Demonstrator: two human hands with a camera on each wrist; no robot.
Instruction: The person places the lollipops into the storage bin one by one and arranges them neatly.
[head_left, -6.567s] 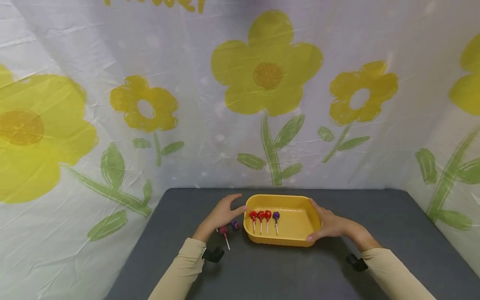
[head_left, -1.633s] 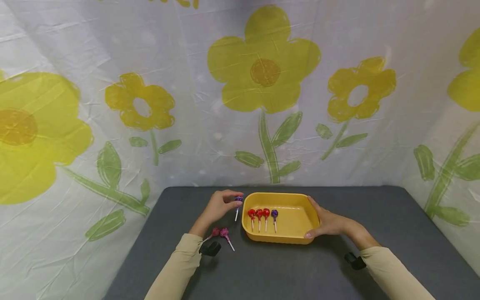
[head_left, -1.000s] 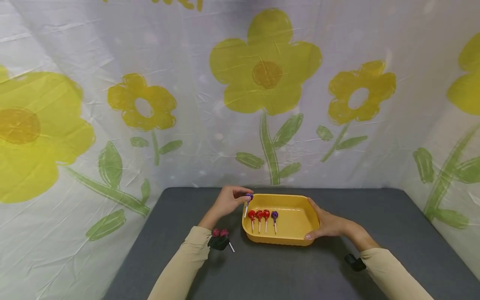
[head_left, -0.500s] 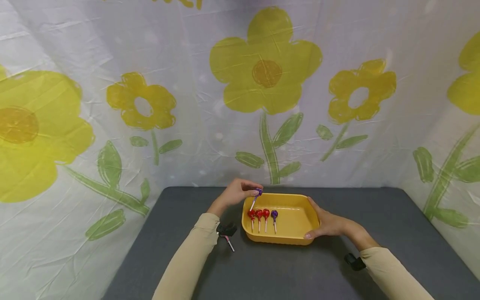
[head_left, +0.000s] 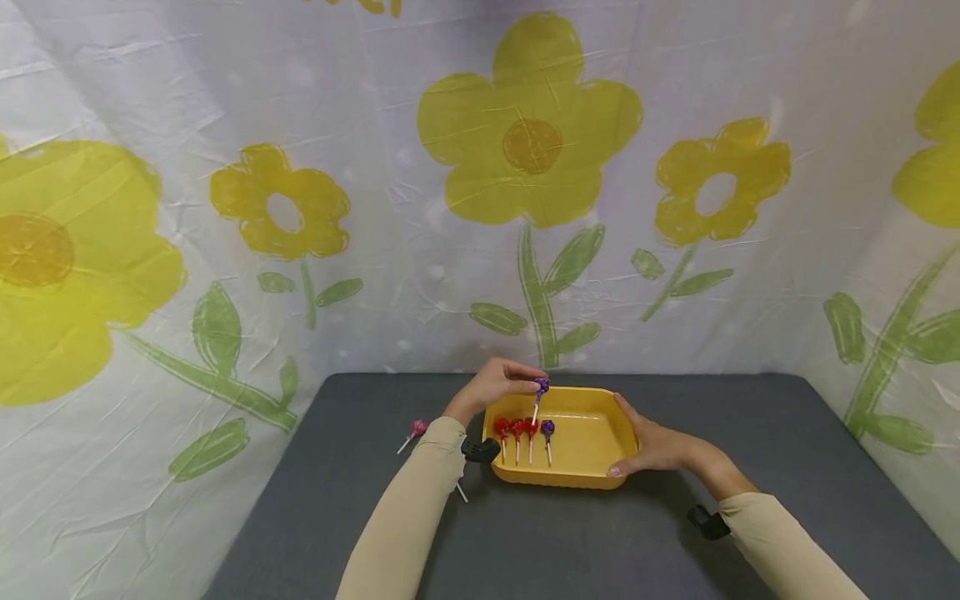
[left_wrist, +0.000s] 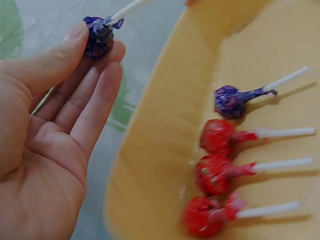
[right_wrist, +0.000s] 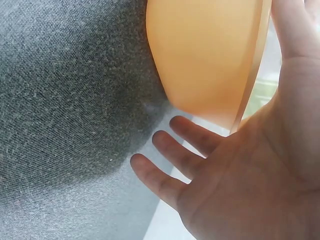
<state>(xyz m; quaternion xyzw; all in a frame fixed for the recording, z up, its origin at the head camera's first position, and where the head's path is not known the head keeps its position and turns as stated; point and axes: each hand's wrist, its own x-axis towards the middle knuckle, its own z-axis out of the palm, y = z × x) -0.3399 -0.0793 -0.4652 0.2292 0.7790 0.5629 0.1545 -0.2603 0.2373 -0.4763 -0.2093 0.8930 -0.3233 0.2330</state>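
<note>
My left hand (head_left: 497,386) pinches a purple-wrapped lollipop (head_left: 542,387) by its head between thumb and fingers, stick pointing down in the head view. It is held over the back left part of a yellow tray (head_left: 592,477). Inside the tray, three red lollipops (left_wrist: 216,175) and one purple lollipop (left_wrist: 229,101) lie side by side, heads toward the back. My right hand (head_left: 660,446) holds the tray's right end, thumb at the front corner and a finger at the back rim. In the right wrist view, other fingers (right_wrist: 160,177) stretch loosely beside the tray wall.
A pink lollipop (head_left: 417,427) lies on the dark grey table (head_left: 570,550), left of the tray. Another lollipop's stick (head_left: 462,492) shows beside the left sleeve, its head hidden. A flower-printed cloth (head_left: 420,317) hangs behind the table.
My left hand picked up the purple lollipop from the table's left and carried it rightward over the tray. The right hand stays at the tray's right end.
</note>
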